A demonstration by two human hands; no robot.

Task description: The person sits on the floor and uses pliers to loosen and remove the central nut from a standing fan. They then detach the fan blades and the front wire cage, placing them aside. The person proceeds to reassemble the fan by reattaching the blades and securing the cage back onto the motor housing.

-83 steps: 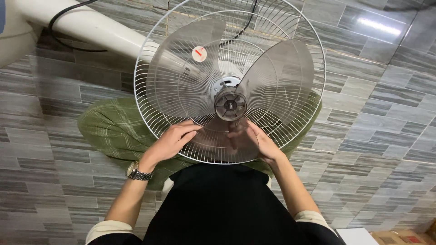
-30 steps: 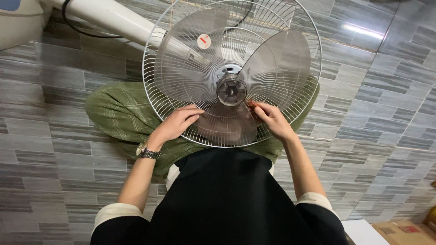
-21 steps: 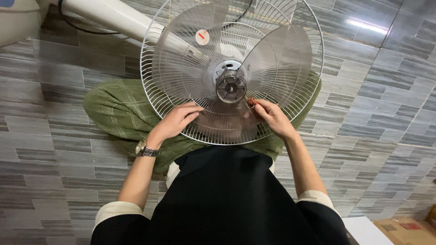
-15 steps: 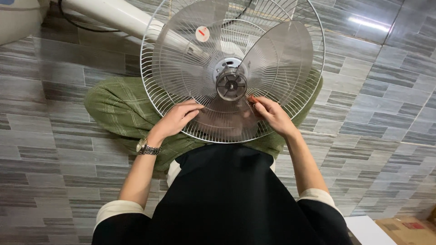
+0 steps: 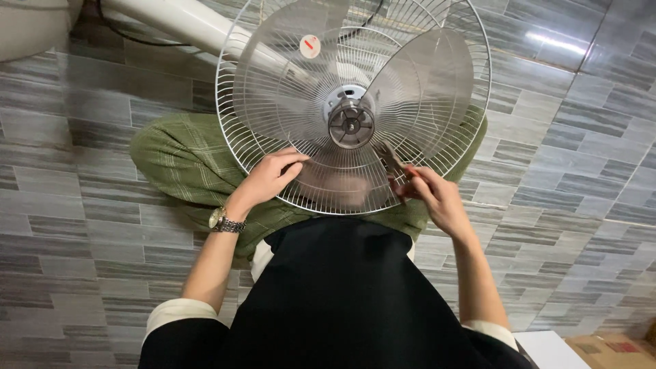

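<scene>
Nearest, the left hand [image 5: 268, 179], a wristwatch [image 5: 225, 222] on its wrist, rests with fingers loosely curled on the lower left edge of the fan guard [image 5: 236, 130]. The right hand [image 5: 437, 198] pinches a small dark tool with a red handle [image 5: 396, 166] against the guard's lower right edge. The round white wire guard lies flat over the person's green-trousered lap, cupping translucent grey blades [image 5: 430, 82] around a metal hub [image 5: 350, 124]. Beyond, the fan's white pole [image 5: 178, 24] crosses the grey tiled floor [image 5: 68, 171].
</scene>
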